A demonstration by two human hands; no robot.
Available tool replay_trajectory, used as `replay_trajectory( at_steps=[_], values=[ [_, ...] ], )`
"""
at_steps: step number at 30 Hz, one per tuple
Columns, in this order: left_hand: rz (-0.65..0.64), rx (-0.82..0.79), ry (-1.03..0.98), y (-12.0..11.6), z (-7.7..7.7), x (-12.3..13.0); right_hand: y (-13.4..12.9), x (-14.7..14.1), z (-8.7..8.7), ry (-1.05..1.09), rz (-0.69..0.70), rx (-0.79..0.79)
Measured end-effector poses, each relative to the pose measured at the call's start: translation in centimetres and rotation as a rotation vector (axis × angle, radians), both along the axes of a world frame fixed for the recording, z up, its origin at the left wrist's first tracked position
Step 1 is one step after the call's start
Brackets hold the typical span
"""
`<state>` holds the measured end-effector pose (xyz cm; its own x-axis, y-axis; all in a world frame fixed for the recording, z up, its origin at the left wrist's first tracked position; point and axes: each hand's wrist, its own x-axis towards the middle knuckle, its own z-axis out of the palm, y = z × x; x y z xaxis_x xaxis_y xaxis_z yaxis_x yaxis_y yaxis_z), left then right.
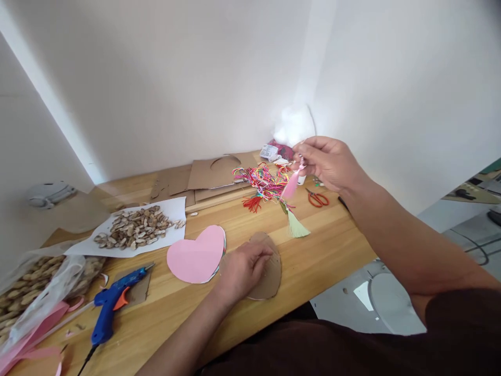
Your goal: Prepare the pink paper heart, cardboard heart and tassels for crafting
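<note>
My right hand [326,162] is raised above the back right of the table, pinching a pink tassel [291,184] by its top so it hangs down. Below it lies a pale green tassel [296,223], near a tangle of multicoloured tassels and cords [264,180]. My left hand [245,266] rests on a rounded cardboard piece [272,279], its fingers curled together; whatever they may hold is hidden. Just left of that hand, a pink heart-shaped paper [195,256] lies on top of other heart-shaped layers.
A blue glue gun [113,305] lies front left, near a plastic bag of peanuts [29,287]. Shell pieces [136,227] cover a white sheet. Behind are cut cardboard sheets [215,175], white stuffing [293,125] and red-handled scissors [318,199].
</note>
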<state>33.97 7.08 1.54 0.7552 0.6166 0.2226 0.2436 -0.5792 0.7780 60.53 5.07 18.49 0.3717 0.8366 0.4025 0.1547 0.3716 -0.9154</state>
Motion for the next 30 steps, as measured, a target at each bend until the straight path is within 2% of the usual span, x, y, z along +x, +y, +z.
replay_trajectory(
  at_steps=[3, 7, 11, 16, 20, 22, 25, 27, 30],
  values=[
    [-0.034, 0.058, 0.019, -0.4, -0.2, -0.5, -0.3, 1.6, -0.9, -0.030, -0.093, 0.000],
    [-0.047, 0.076, -0.004, -0.4, -1.1, -1.2, -0.6, 2.6, -2.1, -0.033, -0.075, -0.103],
    [-0.018, 0.090, -0.005, -0.1, -1.6, -1.5, -0.6, 2.2, -2.7, -0.078, -0.151, -0.103],
    [-0.004, 0.091, -0.007, 0.3, -2.0, -1.6, -0.1, 1.2, -3.3, -0.115, -0.115, -0.120],
    [0.004, 0.067, -0.034, 0.4, -2.0, -1.9, 0.5, 0.8, -4.1, -0.060, -0.087, -0.120],
    [0.023, 0.029, -0.048, 0.6, -1.8, -2.1, 0.7, 0.6, -4.4, -0.076, -0.079, -0.124],
    [0.090, -0.088, -0.100, 1.1, -0.8, -2.1, 0.5, 0.0, -4.6, -0.030, 0.023, -0.169],
    [0.118, -0.168, -0.154, 1.6, 0.3, -2.0, 0.2, -0.7, -4.5, 0.031, 0.070, -0.193],
    [0.072, -0.235, -0.259, 2.6, 2.6, -1.4, -0.5, -2.1, -4.3, 0.071, 0.138, -0.230]
  ],
)
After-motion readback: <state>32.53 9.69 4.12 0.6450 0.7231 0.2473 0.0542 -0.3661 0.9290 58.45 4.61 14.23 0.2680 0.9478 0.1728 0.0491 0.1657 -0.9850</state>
